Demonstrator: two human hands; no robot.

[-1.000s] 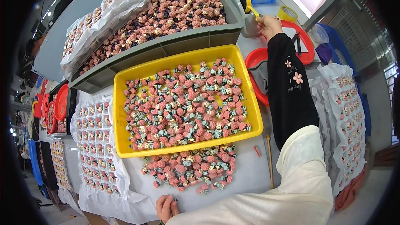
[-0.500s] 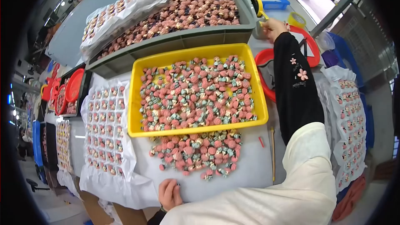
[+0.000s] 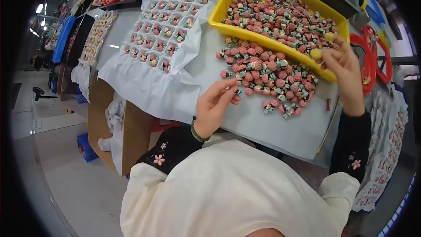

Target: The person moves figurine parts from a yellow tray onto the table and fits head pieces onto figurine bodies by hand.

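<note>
My left hand [image 3: 213, 107] is closed in a pinch on a small figurine [image 3: 238, 91], mostly hidden by the fingertips, at the left edge of a loose pile of pink and grey-green figurines [image 3: 274, 81]. Over the near right rim of the yellow tray [image 3: 280, 47] is my right hand [image 3: 344, 66]. Its bent fingers are somewhat blurred and apart, with nothing clearly between them. Yellow patches show at two of its fingertips; I cannot make out what they are. Many more such figurines [image 3: 280, 15] lie inside the tray.
A white compartment tray [image 3: 160, 30] of figurines lies on white sheeting at the left. A thin stick [image 3: 329, 125] and a small red piece [image 3: 328, 104] rest near the table's right edge. Red trays [image 3: 364, 57] stand at the right. Below the table is a cardboard box [image 3: 131, 131].
My right hand has come back from beside the grey bin to the yellow tray's near rim. My left hand has risen to the loose pile and pinches a figurine. The view has turned left and down.
</note>
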